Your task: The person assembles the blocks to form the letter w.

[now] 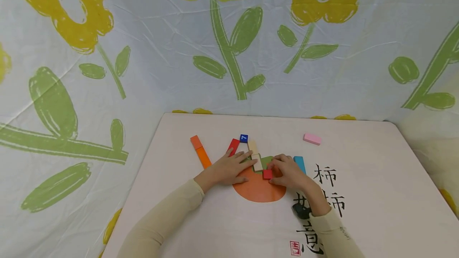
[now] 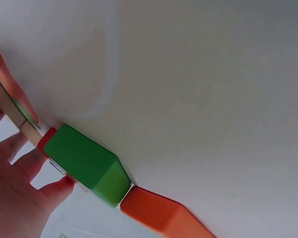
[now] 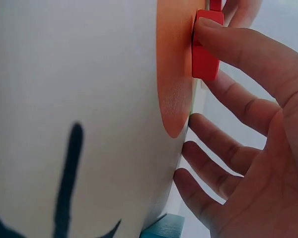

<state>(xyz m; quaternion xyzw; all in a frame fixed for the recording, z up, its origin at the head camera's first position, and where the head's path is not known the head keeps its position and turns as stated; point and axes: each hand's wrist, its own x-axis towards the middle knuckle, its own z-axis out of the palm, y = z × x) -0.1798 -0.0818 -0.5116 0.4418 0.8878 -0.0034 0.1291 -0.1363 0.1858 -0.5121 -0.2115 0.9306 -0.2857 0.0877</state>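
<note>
My right hand (image 1: 288, 172) pinches a small red block (image 1: 267, 174) between thumb and index finger, at the lower end of two cream blocks (image 1: 257, 163) laid end to end. In the right wrist view its other fingers are spread, and the red block (image 3: 205, 62) shows past the thumb tip. My left hand (image 1: 229, 169) lies with extended fingers across the row, fingertips at the cream blocks. A longer red block (image 1: 234, 145) sticks out beyond it. The left wrist view shows a green block (image 2: 84, 153) beside the thumb, hidden by the hand in the head view.
Two orange blocks (image 1: 201, 152) form a slanted line at left. A dark blue cube (image 1: 244, 138) marked 7 touches the top cream block. A light blue block (image 1: 299, 164) stands beside my right hand; a pink block (image 1: 312, 139) lies farther back. The white tabletop bears a printed persimmon (image 1: 259, 192) and black characters.
</note>
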